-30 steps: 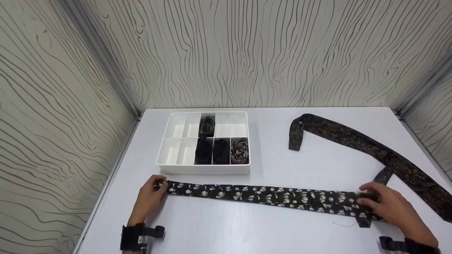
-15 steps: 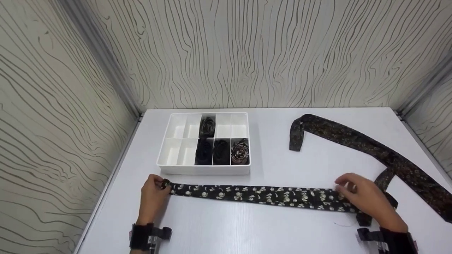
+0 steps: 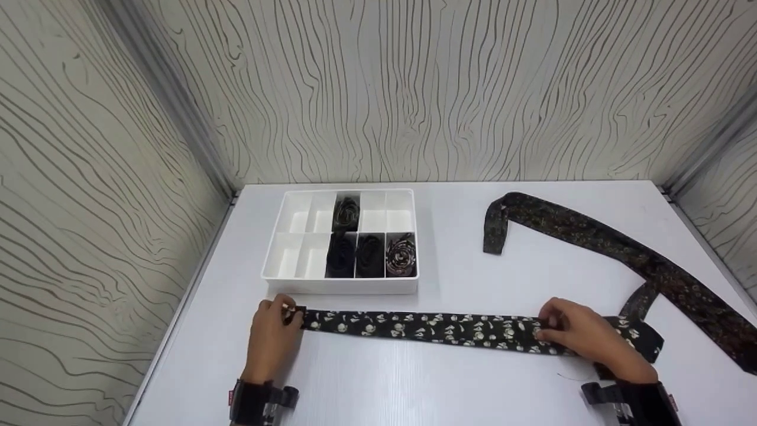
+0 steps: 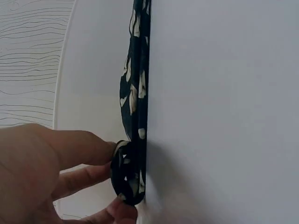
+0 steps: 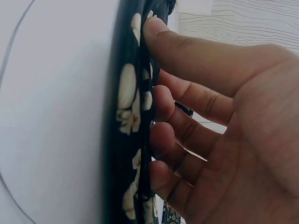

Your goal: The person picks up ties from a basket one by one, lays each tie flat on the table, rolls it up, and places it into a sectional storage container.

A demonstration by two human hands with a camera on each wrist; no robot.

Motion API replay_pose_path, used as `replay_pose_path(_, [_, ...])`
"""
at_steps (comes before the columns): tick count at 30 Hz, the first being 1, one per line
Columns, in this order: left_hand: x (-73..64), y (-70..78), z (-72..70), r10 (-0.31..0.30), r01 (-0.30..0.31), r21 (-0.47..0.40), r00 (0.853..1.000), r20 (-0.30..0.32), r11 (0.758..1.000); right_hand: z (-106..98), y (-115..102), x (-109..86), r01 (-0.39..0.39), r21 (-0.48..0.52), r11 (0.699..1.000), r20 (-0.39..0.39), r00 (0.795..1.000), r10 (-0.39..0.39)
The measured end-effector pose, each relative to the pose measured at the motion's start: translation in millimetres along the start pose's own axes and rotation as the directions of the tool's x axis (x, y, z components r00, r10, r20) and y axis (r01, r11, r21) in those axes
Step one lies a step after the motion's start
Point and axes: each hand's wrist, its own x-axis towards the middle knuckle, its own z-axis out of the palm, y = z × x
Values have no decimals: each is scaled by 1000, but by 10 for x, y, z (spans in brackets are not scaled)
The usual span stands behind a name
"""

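A black necktie [image 3: 414,326] with cream printed figures lies folded lengthwise across the front of the white table. At its left end, my left hand [image 3: 275,340] pinches a small coil [image 4: 126,172] between thumb and fingers; the left wrist view shows the hollow middle of this roll. Toward the wide end, my right hand [image 3: 582,337] holds the tie with curled fingers along one edge and the thumb [image 5: 187,49] at the other. Part of the tie is hidden beneath that hand, and its wide tip [image 3: 644,340] shows beyond it.
Behind the tie stands a white divided tray [image 3: 340,286]. Several dark rolled ties, one a patterned roll [image 3: 401,256], sit upright in its compartments. A dark brown patterned necktie [image 3: 591,231] lies loosely bent at the right. A loose thread [image 3: 573,377] lies in front.
My left hand has shifted right, and the tie's left end is now coiled. My right hand has slid left along the tie, uncovering the wide tip. The tray has not moved.
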Motion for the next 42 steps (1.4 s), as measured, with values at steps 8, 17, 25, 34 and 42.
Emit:
replay_pose_path(8, [17,155,116,64,-60,-103,997,40,993,18,9,-7,-10,3,1000,-15,1000,10])
replay_pose_path(17, [-85,198,170,165,-161,-69,985,52,985,47,-73,-1,19,-29,999,-32,999,-20])
replay_pose_path(25, [-69,254,226,152,-147,-99,987,48,984,358,-686,111,225,-80,971,-81,969,-231])
replay_pose_path(34, [-110,358,320,273,-241,-170,942,197,955,675,-1153,236,329,-103,939,152,938,-313])
replay_pose_path(42, [-72,220,149,382,-345,-178,884,268,922,791,-1404,374,393,-159,906,133,917,-375])
